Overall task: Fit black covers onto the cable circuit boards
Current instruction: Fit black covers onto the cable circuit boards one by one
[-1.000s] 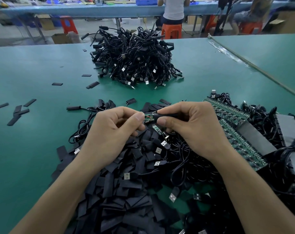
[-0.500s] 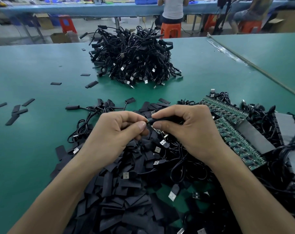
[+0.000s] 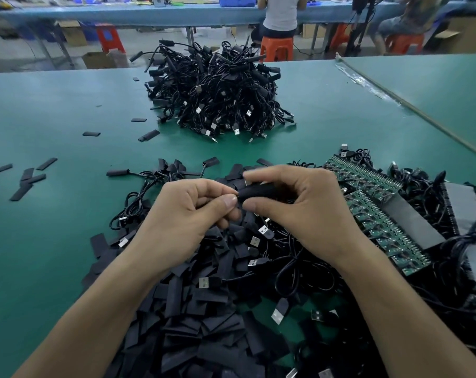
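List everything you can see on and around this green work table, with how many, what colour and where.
Black sleeve-like cover: one, black, held between both hands.
Heap of loose flat black covers: too many to count, near edge.
Stray flat black covers: several, black, scattered left.
Far pile of black USB cables: one heap, black with silver plugs, table centre.
Near tangle of black USB cables: many, under the hands.
Green circuit board strips: a few rows, right of the hands.
Orange plastic stools: at least three, behind the table.
Green table: one.
Left hand: fingers pinching the cover's end.
Right hand: gripping the cover.
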The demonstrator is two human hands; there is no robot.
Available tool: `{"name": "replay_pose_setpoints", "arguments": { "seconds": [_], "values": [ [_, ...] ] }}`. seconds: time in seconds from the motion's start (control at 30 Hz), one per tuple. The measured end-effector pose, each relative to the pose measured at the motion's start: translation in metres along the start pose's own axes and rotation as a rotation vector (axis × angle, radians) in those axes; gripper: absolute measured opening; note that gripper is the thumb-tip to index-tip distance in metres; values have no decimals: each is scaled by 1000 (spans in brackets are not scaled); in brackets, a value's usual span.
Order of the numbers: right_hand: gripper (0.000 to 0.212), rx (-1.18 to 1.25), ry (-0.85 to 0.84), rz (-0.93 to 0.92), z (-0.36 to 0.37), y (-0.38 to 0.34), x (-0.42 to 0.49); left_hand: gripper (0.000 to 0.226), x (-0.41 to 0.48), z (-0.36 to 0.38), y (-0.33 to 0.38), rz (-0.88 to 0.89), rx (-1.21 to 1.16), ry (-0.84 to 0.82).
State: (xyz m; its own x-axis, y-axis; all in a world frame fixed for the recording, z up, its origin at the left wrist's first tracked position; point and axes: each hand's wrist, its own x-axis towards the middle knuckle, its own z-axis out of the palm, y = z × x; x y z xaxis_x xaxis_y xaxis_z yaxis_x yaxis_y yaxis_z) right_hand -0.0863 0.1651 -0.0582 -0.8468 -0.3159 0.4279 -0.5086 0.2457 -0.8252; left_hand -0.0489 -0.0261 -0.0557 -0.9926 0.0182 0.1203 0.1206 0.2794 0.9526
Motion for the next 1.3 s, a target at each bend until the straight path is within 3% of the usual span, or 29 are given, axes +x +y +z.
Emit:
{"name": "replay_pose_setpoints", "arguments": {
  "seconds": [0.13, 0.27, 0.67, 0.87, 0.93, 1.1, 1.2, 1.3],
  "values": [
    [24, 11, 191, 52, 2, 0, 2, 11, 0, 1, 2, -9, -63, 64],
    [24, 39, 261, 69, 8, 0, 2, 9, 0, 4, 2, -18, -95, 71],
    [26, -32, 214, 45, 16, -2, 1, 9, 1, 5, -3, -47, -129, 125],
    [21, 94, 194, 98, 14, -3, 2, 7, -1, 5, -2, -41, -128, 110],
    [19, 171, 196, 134, 11, -5, 3, 4, -1, 6, -2, -17, -86, 99],
    [11, 493, 284, 257, -1, -10, 6, 46, -3, 2, -6, 36, 272, -21],
    [9, 582, 309, 275, -6, -10, 7, 40, -2, 1, -10, 44, 345, -57],
    [14, 420, 329, 289, -11, -7, 7, 31, 2, 0, -14, 73, 273, 12]
  ]
}}
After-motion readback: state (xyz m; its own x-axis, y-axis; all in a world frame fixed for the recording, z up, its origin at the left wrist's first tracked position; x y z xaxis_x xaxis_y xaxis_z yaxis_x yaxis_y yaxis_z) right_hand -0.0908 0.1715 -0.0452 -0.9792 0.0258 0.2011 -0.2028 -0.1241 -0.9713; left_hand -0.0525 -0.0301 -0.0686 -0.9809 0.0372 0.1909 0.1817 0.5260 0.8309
